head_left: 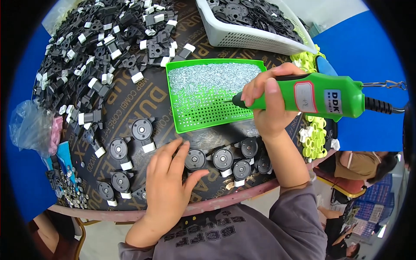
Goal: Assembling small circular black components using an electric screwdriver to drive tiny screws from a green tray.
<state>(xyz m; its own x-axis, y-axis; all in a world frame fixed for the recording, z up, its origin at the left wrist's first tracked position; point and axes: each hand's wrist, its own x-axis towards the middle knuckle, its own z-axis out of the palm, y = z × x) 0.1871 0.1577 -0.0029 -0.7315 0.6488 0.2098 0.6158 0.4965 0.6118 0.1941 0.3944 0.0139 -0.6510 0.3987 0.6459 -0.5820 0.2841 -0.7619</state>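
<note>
My right hand (272,106) is wrapped round a green electric screwdriver (342,96), which lies nearly level with its black nose to the left. Its thin tip is over a green perforated tray (174,113), by the lower edge of many small silvery screws (208,76). My left hand (167,180) rests low on the table with fingers spread. Its thumb and forefinger lie either side of a black round-faced part (195,159); whether they touch it I cannot tell. More such parts with white ends, like one part (223,159), lie to both sides.
A big heap of black-and-white parts (108,52) fills the far left. A white basket (242,41) of black discs stands at the back. Yellow-green rings (314,143) lie at the right, small metal pieces (73,188) at the left. A cable (381,105) trails from the screwdriver. Other people sit nearby.
</note>
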